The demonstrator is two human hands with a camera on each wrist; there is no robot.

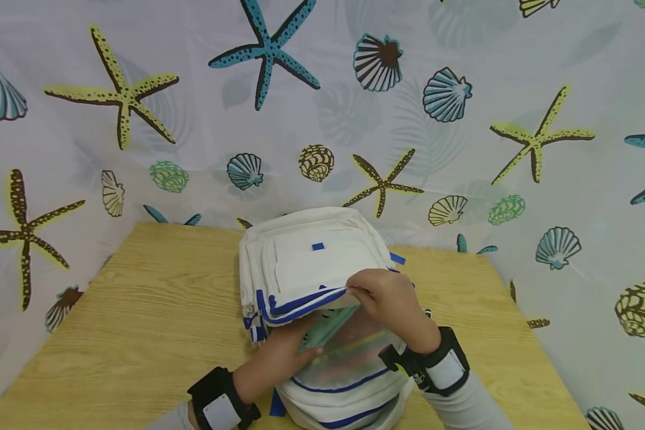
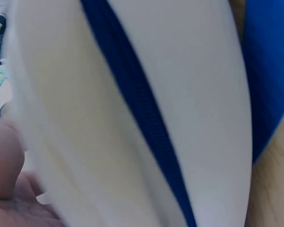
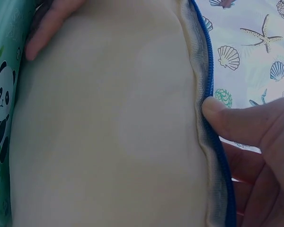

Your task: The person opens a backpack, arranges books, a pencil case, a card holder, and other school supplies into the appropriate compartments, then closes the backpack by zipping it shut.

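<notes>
A white backpack (image 1: pixel 328 251) with blue zippers lies on the table, its front pocket held agape. The right hand (image 1: pixel 387 298) pinches the zippered edge of that pocket; in the right wrist view its thumb (image 3: pixel 215 111) presses on the blue zipper. A green pencil case (image 1: pixel 328 327) with a panda print is partly inside the pocket. The left hand (image 1: pixel 285 355) grips it from the left, thumb on the near side, other fingers hidden under the flap. Beside the case (image 3: pixel 2 109), fingertips (image 3: pixel 35 49) show against the cream lining.
The wooden table (image 1: pixel 156 310) extends to both sides of the backpack. Behind it hangs a white cloth (image 1: pixel 301 119) printed with starfish and shells. Blue straps (image 1: pixel 277 403) stick out at the backpack's sides.
</notes>
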